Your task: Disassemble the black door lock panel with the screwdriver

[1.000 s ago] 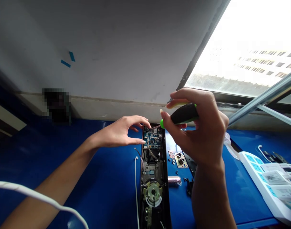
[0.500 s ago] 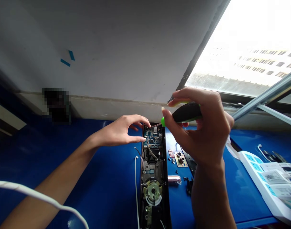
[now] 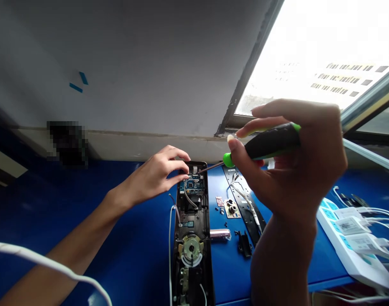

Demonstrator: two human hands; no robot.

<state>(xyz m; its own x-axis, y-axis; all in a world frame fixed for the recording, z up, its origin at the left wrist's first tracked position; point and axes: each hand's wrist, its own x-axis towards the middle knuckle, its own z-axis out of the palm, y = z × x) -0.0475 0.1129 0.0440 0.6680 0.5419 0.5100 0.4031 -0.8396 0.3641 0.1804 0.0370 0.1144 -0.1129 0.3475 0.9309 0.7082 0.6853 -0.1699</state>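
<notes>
A long black device housing (image 3: 208,221) lies open on the blue table, its inner parts showing. At its far end sits a blue circuit board (image 3: 197,185). My left hand (image 3: 162,172) has its thumb and fingertips drawn together at the board's upper left edge; the exact contact is partly hidden. In my right hand (image 3: 296,170) is a screwdriver (image 3: 271,142) with a black and green handle, held nearly level. Its thin shaft points left, with the tip at the board's top edge near a white ribbon connector (image 3: 195,169). A round metal part (image 3: 192,248) sits lower in the housing.
Right of the housing lie a small tan board (image 3: 232,209), loose screws (image 3: 221,211), a pink cylinder (image 3: 220,234), a black bracket (image 3: 244,245) and a black panel (image 3: 247,204) with wires. A white power strip (image 3: 350,250) stands farther right. A white cable (image 3: 48,263) crosses my left forearm.
My left fingers have closed together at the board's edge. My right hand and the screwdriver have shifted right, away from the left hand. The whole view has turned slightly right.
</notes>
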